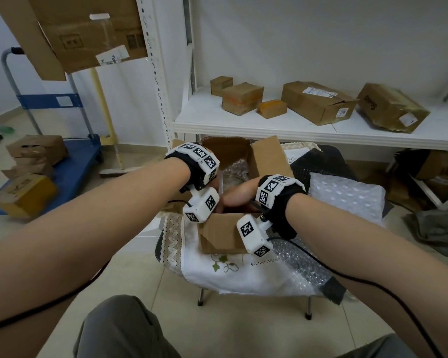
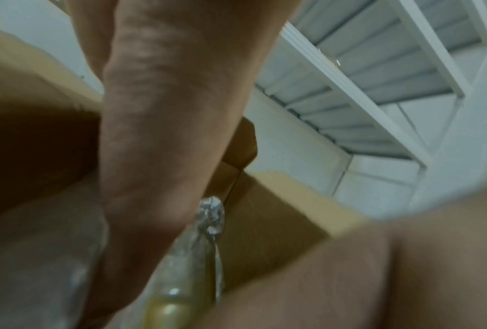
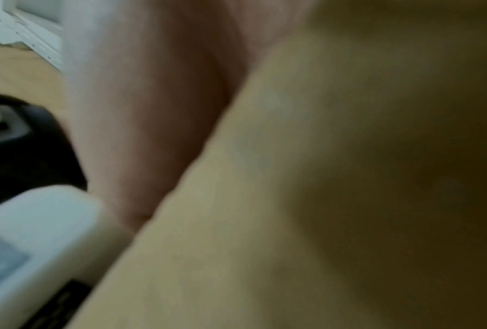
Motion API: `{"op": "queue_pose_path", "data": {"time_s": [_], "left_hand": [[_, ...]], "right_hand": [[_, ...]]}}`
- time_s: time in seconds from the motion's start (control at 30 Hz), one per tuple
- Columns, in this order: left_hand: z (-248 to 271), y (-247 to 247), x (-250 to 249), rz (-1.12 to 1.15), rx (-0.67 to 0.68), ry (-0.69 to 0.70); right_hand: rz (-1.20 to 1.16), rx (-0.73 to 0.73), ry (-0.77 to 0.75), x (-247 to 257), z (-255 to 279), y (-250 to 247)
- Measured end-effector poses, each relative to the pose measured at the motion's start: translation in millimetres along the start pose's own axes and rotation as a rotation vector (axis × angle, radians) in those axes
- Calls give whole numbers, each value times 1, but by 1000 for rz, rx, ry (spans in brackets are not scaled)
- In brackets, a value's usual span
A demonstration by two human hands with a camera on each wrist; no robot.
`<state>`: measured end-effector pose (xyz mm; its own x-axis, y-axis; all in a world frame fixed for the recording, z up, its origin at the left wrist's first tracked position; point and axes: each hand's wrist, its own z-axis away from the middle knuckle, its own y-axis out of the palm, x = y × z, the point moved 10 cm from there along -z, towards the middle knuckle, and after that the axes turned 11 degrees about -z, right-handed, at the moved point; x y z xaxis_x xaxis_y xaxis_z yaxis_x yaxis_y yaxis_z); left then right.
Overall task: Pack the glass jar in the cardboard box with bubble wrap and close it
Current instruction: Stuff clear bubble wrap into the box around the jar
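An open cardboard box (image 1: 220, 233) stands on a small cloth-covered table (image 1: 217, 277). Inside it, bubble wrap (image 1: 237, 165) surrounds a glass jar (image 1: 232, 180). Both hands reach into the box from its near side. My left hand (image 1: 217, 186) is mostly hidden under its wrist camera. In the left wrist view, one of its fingers (image 2: 158, 133) runs straight down against the bubble wrap (image 2: 210, 213) on the jar (image 2: 172, 309). My right hand (image 1: 234, 196) reaches leftward over the near wall. Its fingers are hidden, and the right wrist view is a blur of palm and cardboard (image 3: 349, 178).
A folded white bubble wrap sheet (image 1: 347, 197) and clear bubble wrap (image 1: 303, 264) lie to the box's right. The right flap (image 1: 269, 156) stands upright. Behind is a white shelf (image 1: 295, 126) with several boxes. A blue cart (image 1: 70, 169) with parcels stands at the left.
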<state>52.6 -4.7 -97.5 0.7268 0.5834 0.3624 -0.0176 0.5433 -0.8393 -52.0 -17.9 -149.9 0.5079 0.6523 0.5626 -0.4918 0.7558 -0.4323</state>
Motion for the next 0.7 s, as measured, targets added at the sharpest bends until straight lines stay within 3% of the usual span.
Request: {"op": "queue_pose_path", "data": {"time_s": [0.1, 0.2, 0.27, 0.37, 0.57, 0.63, 0.7], "left_hand": [[0, -13, 0, 43, -30, 52], [14, -46, 2, 180, -202, 155], [20, -51, 8, 207, -241, 161], [18, -35, 7, 214, -151, 178], [20, 4, -11, -64, 50, 216], [17, 16, -12, -108, 142, 210], [13, 18, -10, -139, 148, 187]], "right_hand": [[2, -38, -32, -1, 1, -6], [31, -64, -44, -1, 4, -10], [76, -27, -35, -2, 3, -5], [81, -41, -28, -4, -3, -3], [47, 8, -9, -1, -13, 14], [-16, -15, -26, 0, -15, 11], [-84, -73, -55, 2, -16, -1]]}}
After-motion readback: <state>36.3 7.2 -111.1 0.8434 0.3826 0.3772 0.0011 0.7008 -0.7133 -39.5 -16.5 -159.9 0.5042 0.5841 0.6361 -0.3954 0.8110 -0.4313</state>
